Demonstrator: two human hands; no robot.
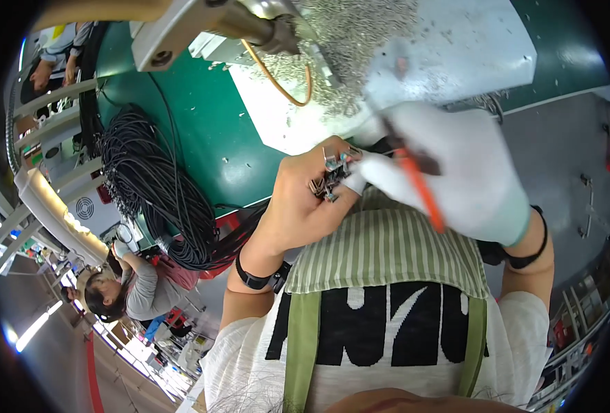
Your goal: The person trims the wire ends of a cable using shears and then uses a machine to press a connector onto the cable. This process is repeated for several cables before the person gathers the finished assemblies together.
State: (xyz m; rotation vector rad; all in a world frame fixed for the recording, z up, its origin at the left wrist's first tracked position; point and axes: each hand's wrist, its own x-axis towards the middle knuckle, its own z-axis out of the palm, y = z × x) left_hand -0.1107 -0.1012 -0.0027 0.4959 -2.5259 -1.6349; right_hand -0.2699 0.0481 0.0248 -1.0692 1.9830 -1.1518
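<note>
The left hand (298,206) is bare, its fingers curled shut around a small bunch of metal clips (329,180) — grey, bent pieces whose ends stick up between the thumb and forefinger. The bunch sits just off the near edge of the green worktop (202,131), above the person's striped apron (387,251), not resting on anything. A black band wraps the left wrist.

The right hand (456,165) wears a white glove with a pale green cuff. Its fingers are closed on a thin orange-handled tool (422,189), which slants down and to the right across the palm; the dark upper end of the tool runs up toward the pale mat. The gloved forefinger tip reaches left and touches the clips in the left hand. The glove is blurred, so the exact hold on the tool is hard to read.

On the worktop, a pale mat (470,48) covers the far right part, and a heap of small metal parts (350,41) lies spread over it near the far edge. A grey machine arm (202,24) juts in above the far left corner, with a curved orange wire (298,86) hanging beneath it. A big coil of black cables (153,186) hangs over the worktop's left edge. Another person (136,289) in a grey top sits well apart, at the lower left.
</note>
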